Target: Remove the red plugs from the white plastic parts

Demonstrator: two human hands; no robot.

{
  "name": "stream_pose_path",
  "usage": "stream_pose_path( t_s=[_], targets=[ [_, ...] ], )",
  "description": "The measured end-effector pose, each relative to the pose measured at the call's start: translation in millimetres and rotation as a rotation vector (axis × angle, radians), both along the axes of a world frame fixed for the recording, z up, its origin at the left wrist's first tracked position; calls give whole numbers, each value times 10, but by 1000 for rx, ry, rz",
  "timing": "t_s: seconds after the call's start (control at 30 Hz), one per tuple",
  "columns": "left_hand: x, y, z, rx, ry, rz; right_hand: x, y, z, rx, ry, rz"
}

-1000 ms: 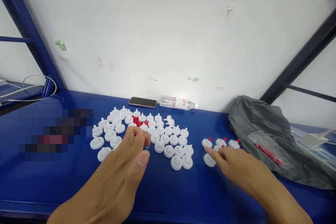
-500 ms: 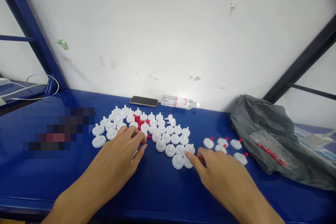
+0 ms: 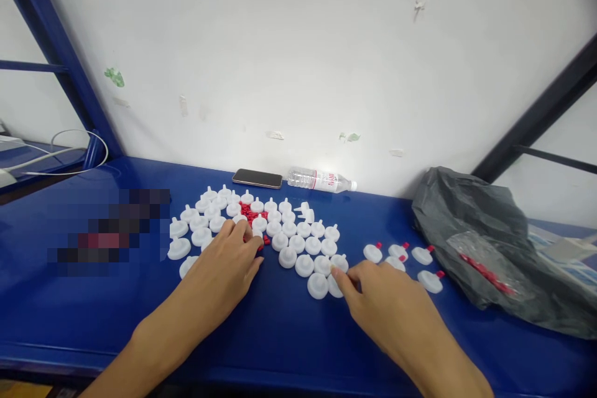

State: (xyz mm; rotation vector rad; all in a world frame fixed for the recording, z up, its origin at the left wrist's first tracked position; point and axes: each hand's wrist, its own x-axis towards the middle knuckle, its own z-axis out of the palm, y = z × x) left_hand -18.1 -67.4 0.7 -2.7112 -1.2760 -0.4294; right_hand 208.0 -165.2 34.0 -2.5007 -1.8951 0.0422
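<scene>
My left hand [image 3: 236, 258] is over the near edge of a cluster of white spouted caps [image 3: 288, 256]. Its thumb and index finger close around a small red cap [image 3: 260, 249]. Beyond those fingers, a heap of small red caps [image 3: 254, 216] lies among the white ones. My right hand [image 3: 373, 286] has its thumb and curled fingers at the spout of a white cap [image 3: 334, 286] on the cluster's right edge; the grip is partly hidden. To the right of the cluster lie several white caps with red tips [image 3: 373, 253].
A phone [image 3: 257, 178] and a clear bottle [image 3: 321, 180] lie along the wall. On the right, a dark plastic bag [image 3: 471, 205] lies under a clear pouch of red pieces [image 3: 487, 272]. A blurred-out patch [image 3: 112, 230] covers something on the left of the blue table [image 3: 280, 336].
My left fingers have closed in at the red caps, and a red one now shows between thumb and index finger. My right hand stays at the same white cap. The view has shifted slightly.
</scene>
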Motion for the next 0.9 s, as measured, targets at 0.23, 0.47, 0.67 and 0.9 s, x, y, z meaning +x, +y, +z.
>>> stream_pose_path(
  t_s=[0.23,0.47,0.67,0.9],
  targets=[
    [14,-1,-12,14,21,-34,11,-32,42,-77,41,-26],
    [68,-46,32,21,98,-79,-2,-6,41,-87,82,17],
    [99,-82,28,12,85,-62,27,-15,65,-12,106,51],
    [107,-71,-27,95,46,-110,130,0,130,353,439,203]
  ],
)
